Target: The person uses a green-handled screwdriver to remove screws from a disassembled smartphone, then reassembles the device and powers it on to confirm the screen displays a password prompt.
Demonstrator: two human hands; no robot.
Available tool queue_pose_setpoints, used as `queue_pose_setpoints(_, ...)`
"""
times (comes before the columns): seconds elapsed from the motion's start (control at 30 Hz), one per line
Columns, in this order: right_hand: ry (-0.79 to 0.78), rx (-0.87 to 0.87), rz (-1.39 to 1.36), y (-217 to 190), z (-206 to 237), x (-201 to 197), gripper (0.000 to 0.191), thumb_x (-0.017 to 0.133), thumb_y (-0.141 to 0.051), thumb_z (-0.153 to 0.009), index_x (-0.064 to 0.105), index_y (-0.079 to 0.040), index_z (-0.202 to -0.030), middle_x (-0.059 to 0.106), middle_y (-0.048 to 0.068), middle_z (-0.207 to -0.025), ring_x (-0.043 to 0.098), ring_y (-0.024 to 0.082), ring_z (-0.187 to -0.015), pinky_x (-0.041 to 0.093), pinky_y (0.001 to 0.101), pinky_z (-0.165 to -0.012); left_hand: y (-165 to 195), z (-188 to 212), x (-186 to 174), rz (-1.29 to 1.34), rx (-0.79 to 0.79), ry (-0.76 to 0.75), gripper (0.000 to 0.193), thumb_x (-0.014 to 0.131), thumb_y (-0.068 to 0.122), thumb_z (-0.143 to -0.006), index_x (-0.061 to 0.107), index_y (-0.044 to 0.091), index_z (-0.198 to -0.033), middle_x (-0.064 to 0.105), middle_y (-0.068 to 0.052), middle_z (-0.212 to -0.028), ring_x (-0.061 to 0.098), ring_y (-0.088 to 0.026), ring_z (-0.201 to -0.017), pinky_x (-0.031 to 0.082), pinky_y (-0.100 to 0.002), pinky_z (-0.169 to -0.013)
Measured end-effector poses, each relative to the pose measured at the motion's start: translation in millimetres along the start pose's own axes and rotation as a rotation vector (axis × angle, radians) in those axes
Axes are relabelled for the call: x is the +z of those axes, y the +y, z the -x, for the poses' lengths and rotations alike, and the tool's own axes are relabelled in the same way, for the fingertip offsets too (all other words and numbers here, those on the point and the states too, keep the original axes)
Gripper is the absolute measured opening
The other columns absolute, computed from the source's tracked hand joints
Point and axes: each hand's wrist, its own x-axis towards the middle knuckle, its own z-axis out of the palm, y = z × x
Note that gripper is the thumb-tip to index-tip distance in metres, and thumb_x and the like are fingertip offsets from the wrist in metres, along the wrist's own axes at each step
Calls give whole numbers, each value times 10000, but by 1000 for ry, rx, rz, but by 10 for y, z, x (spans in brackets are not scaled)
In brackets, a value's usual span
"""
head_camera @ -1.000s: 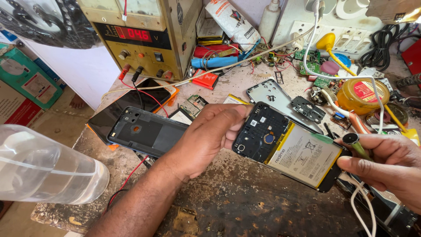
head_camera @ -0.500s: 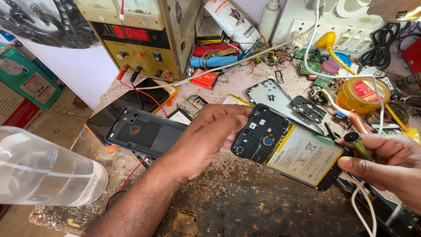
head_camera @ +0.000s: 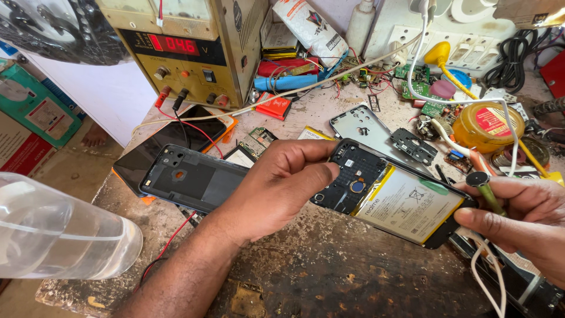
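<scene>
An opened black phone (head_camera: 406,203), its back removed and its pale battery showing, lies tilted over the worn workbench (head_camera: 329,271). My left hand (head_camera: 276,188) grips its upper end, with the thumb and fingers around the camera part. My right hand (head_camera: 521,218) is at the phone's lower right end and holds a small green-handled screwdriver (head_camera: 487,187) upright between the fingers. The phone's dark back cover (head_camera: 191,176) lies inside-up just left of my left hand.
A yellow power supply (head_camera: 194,53) with a red display stands at the back left, its leads running over a dark phone (head_camera: 170,141). A clear plastic bottle (head_camera: 53,235) juts in at the left. A metal frame (head_camera: 359,126), circuit boards, an amber jar (head_camera: 488,126) and white cables crowd the back right.
Both hands keep their hold on the phone and the screwdriver. Only the view has shifted slightly.
</scene>
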Motion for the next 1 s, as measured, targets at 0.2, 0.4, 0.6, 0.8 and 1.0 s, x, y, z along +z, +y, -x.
queue_pose_setpoints(0.2, -14, -25, -9, -22, -5, -14, 335, 799, -56, -854, 732, 41, -1168, 690, 171, -732, 444, 149, -457, 317, 315, -396, -3, -4, -3, -6, 18, -14, 230, 541, 116, -1060, 688, -35, -1151, 715, 36, -1020, 592, -10, -917, 513, -234, -832)
queue_pose_setpoints(0.4, -33, 17, 32, 6, -20, -23, 375, 814, -109, -868, 723, 10, -1211, 707, 177, -748, 458, 153, -469, 319, 317, -407, -25, -10, -20, -147, 14, 66, 199, 564, 144, -1089, 679, -17, -1070, 620, 64, -937, 491, -2, -874, 467, -229, -768)
queue_pose_setpoints(0.6, -173, -20, -38, 82, -57, -41, 283, 760, -103, -923, 624, 44, -1122, 590, 119, -701, 446, 150, -528, 338, 305, -413, -47, -28, 3, -84, 27, 97, 253, 545, 145, -1071, 689, -14, -1207, 682, 60, -987, 546, -9, -891, 490, -217, -798)
queue_pose_setpoints(0.8, -329, -69, -594, 138, -24, 67, 128, 631, -46, -1038, 564, 50, -986, 514, 48, -754, 385, 105, -509, 331, 272, -407, -14, 6, -1, 565, 184, -172, 807, 741, 283, -988, 281, 34, -1603, 685, -113, -1290, 688, -179, -1130, 546, -366, -1021)
queue_pose_setpoints(1.0, -668, -9, -751, -27, 236, 364, 266, 582, -145, -1050, 539, 59, -1216, 589, 73, -788, 423, 67, -501, 322, 208, -409, -286, -4, 427, 151, 151, -283, 1103, 824, 69, -904, 90, 40, -1727, 493, -163, -1559, 458, -233, -1495, 341, -462, -1345)
